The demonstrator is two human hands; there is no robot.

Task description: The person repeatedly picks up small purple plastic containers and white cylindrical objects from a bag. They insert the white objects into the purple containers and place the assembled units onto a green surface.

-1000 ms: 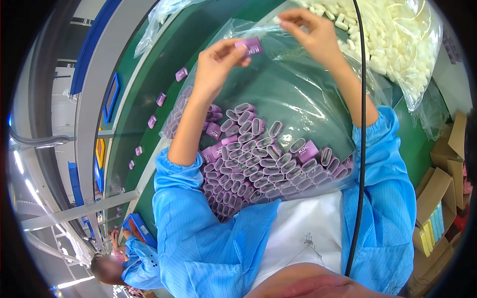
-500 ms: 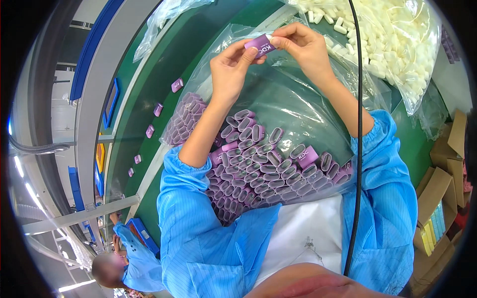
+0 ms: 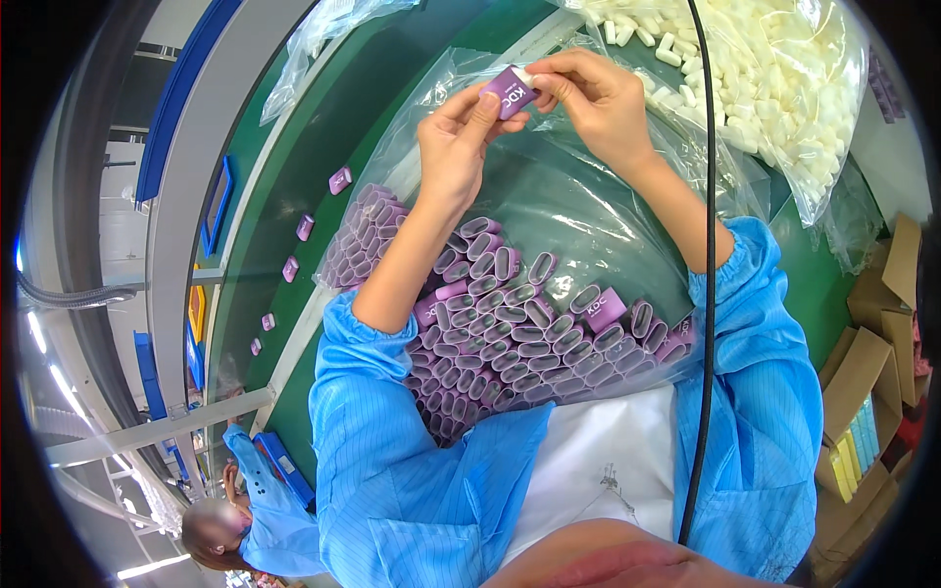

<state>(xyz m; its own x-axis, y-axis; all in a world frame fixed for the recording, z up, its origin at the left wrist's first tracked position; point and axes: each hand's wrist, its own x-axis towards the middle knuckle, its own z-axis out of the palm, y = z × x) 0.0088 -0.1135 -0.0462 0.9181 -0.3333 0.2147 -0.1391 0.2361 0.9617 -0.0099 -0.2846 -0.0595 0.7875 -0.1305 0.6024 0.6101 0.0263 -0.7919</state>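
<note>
My left hand (image 3: 453, 142) pinches a small purple sleeve (image 3: 511, 95) with a white piece at its right end. My right hand (image 3: 598, 98) holds that white end with its fingertips. Both hands are raised above a clear plastic bag (image 3: 578, 206) that lies open before me. Many purple sleeves (image 3: 524, 333) are heaped in the near part of the bag, open ends up. Both forearms are bare, with blue sleeves at the elbows.
A clear bag of white foam pieces (image 3: 765, 88) lies at the upper right. Single purple sleeves (image 3: 340, 180) ride in a row on the green conveyor belt (image 3: 294, 196) at left. Cardboard boxes (image 3: 863, 372) stand at right. Another person in blue (image 3: 245, 510) works at the lower left.
My right hand came from the bag of white pieces to the purple sleeve in my left hand. Both hands now hold the sleeve together, slightly higher and more central.
</note>
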